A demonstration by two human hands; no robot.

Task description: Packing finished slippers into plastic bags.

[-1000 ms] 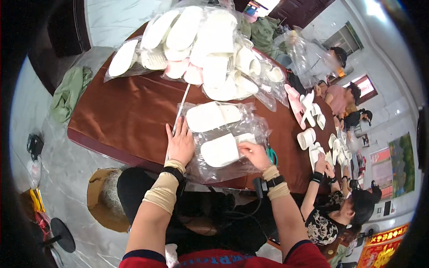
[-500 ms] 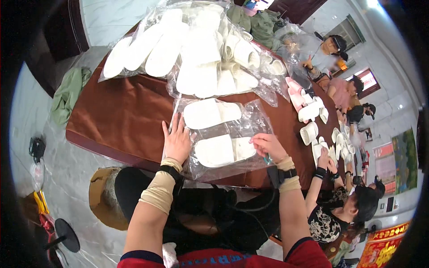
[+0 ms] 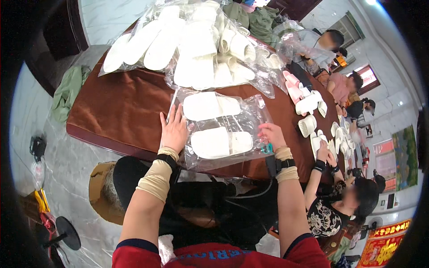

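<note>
On the brown table (image 3: 120,107), a clear bag (image 3: 221,127) of white slippers (image 3: 221,143) lies with its long side across the person, left hand (image 3: 173,130) spread flat on its left edge, right hand (image 3: 270,134) pinching its right edge.

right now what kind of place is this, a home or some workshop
Likely a small hand-packing workshop: white slippers sealed in a clear plastic bag, a heap of filled bags on the brown table, and other people handling loose slippers.
</note>
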